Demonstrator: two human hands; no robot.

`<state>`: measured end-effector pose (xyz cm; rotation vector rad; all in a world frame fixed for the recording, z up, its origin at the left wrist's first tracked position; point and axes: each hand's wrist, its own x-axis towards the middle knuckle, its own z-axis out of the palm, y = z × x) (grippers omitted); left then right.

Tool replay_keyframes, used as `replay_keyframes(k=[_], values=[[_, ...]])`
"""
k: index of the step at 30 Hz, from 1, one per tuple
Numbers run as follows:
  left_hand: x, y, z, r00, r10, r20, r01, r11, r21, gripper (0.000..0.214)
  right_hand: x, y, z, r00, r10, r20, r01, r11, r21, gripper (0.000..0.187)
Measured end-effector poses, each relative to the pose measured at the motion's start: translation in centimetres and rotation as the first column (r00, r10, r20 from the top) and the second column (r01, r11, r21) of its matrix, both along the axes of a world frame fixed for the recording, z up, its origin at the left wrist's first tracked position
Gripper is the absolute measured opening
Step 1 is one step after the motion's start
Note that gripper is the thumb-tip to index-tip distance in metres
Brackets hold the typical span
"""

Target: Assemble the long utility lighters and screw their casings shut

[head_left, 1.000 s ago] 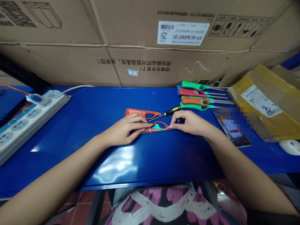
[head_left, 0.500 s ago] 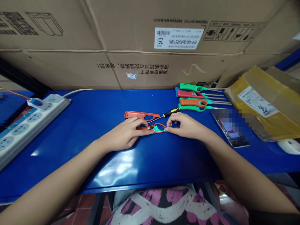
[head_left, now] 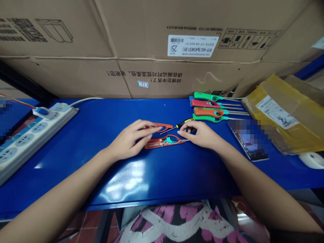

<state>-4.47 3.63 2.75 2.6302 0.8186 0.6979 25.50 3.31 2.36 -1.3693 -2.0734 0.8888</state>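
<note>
An opened orange utility lighter (head_left: pixel 165 141) lies on the blue table, its inner parts, a green trigger and a metal rod showing. My left hand (head_left: pixel 134 139) is open beyond its left end, fingers stretched over the loose orange shell half (head_left: pixel 165 126) and covering much of it. Whether the fingertips touch that half I cannot tell. My right hand (head_left: pixel 198 132) is closed, thumb and fingers bent together beside the rod end of the lighter; what they pinch, if anything, is hidden. Behind the right fingers lies a black and yellow screwdriver (head_left: pixel 184 122), its shaft pointing left between the two orange pieces.
Several utility lighters (head_left: pixel 210 106) lie side by side at the back right. A phone (head_left: pixel 248 140), a yellow-taped package (head_left: pixel 286 111) and a white mouse (head_left: pixel 312 159) are at the right. A white power strip (head_left: pixel 37 135) runs along the left. A large cardboard box (head_left: pixel 141 40) closes off the back.
My left hand has let go of the opened lighter and moved up and left to the loose shell half. My right hand has shifted slightly, its fingertips off the lighter's frame.
</note>
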Motion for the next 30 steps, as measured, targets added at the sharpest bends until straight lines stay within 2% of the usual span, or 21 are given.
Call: replay_keyframes(k=[2,4,6,10,14,18,22,26,30], values=[[-0.5,0.7,-0.1,0.987,0.163,-0.001,-0.162,0.985,0.064,0.044,-0.2,0.1,-0.3,0.999,-0.046,-0.021,0.047,0.998,0.039,0.021],[-1.0,1.4,-0.5,0.96,0.268,-0.085,-0.26,0.961,0.098,0.048,-0.4,0.2,-0.7,0.998,-0.063,-0.024,0.065,0.994,0.089,0.017],[-1.4,2.1,-1.1,0.952,0.268,-0.148,-0.258,0.963,0.083,0.045,-0.5,0.2,-1.0,0.998,-0.06,-0.013,0.061,0.988,0.143,0.016],[-1.9,2.6,-1.7,0.961,0.25,-0.116,-0.252,0.968,-0.002,0.04,-0.4,0.1,-1.3,0.999,-0.024,0.024,0.019,0.979,0.201,0.025],[-1.6,2.2,-1.2,0.959,0.27,-0.082,-0.276,0.959,-0.065,0.038,-0.3,0.1,-1.6,0.997,-0.029,0.077,0.011,0.975,0.223,0.031],[-1.1,1.5,-0.5,0.972,0.235,-0.027,-0.235,0.972,0.003,0.028,-0.6,0.1,-1.6,0.998,-0.055,0.036,0.046,0.977,0.206,0.037],[-0.6,0.4,-0.2,0.966,0.242,0.085,-0.254,0.951,0.174,0.027,-1.1,-0.1,-1.3,0.99,-0.096,-0.102,0.108,0.987,0.121,0.039],[-0.3,-0.8,-0.2,0.974,0.18,0.136,-0.214,0.929,0.303,0.031,-1.4,-0.2,-0.6,0.931,-0.148,-0.332,0.108,0.985,-0.136,0.04],[-0.3,-1.4,-0.4,0.987,0.09,0.133,-0.13,0.932,0.339,0.037,-1.2,-0.2,0.3,0.871,-0.211,-0.443,0.065,0.944,-0.323,0.045]])
